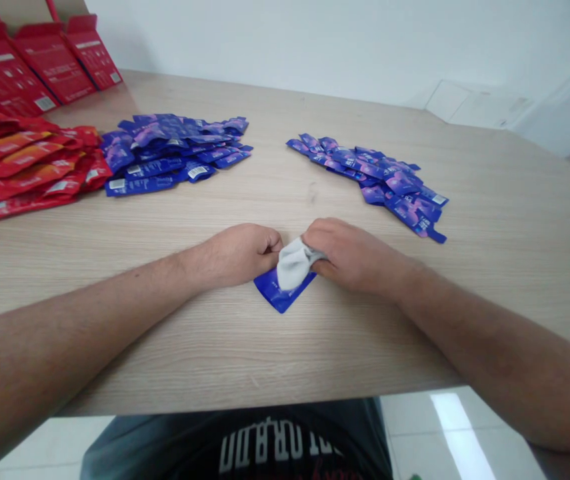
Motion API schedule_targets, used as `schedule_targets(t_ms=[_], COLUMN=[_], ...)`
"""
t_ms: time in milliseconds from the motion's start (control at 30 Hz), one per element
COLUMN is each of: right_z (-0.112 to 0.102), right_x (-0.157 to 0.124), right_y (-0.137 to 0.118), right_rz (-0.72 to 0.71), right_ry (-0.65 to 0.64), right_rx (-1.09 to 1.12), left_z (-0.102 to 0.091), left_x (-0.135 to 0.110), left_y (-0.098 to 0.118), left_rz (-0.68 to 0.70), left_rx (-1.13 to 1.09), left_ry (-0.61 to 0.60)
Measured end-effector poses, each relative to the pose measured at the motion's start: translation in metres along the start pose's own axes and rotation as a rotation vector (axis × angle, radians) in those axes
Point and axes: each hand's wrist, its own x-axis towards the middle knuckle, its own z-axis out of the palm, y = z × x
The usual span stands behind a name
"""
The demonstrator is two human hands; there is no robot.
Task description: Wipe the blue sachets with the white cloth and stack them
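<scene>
A blue packet lies on the table right in front of me, its printed face partly covered. My right hand is closed around a bunched light-grey cloth, which rests against the packet. At the packet's left side, my left hand is curled closed, thumb and fingers pinching its edge. The upper part of the packet is hidden behind the cloth and both hands.
Beyond my hands lie a left pile of blue packets and a right pile of blue packets. Red packets are heaped at far left, before several red boxes. A white wall borders the wooden table.
</scene>
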Motion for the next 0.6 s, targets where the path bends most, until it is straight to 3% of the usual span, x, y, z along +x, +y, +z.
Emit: schedule_targets(t_ms=[133,200,333,400,500,600], right_z=[-0.003,-0.004,0.001,0.003,-0.001,-0.004], right_x=[-0.002,-0.003,-0.001,-0.001,-0.002,-0.003], right_y=[-0.008,-0.002,0.002,-0.003,-0.006,0.001], right_rz=[-0.145,-0.071,0.085,0.012,-0.124,-0.029], right_ry=[-0.165,-0.141,0.028,0.006,-0.133,-0.101], right_rx=[0.107,0.08,-0.025,0.005,0.082,0.052], left_z=[0.0,0.001,0.001,0.001,0.0,0.0], left_x=[0.0,0.0,0.0,0.0,0.0,0.0], left_y=[-0.001,-0.001,-0.001,-0.001,-0.001,-0.001], left_rz=[0.017,0.016,0.003,0.004,0.021,0.018], left_rx=[-0.026,-0.023,0.012,0.01,-0.021,-0.022], left_ry=[-0.016,-0.008,0.013,0.01,0.0,0.008])
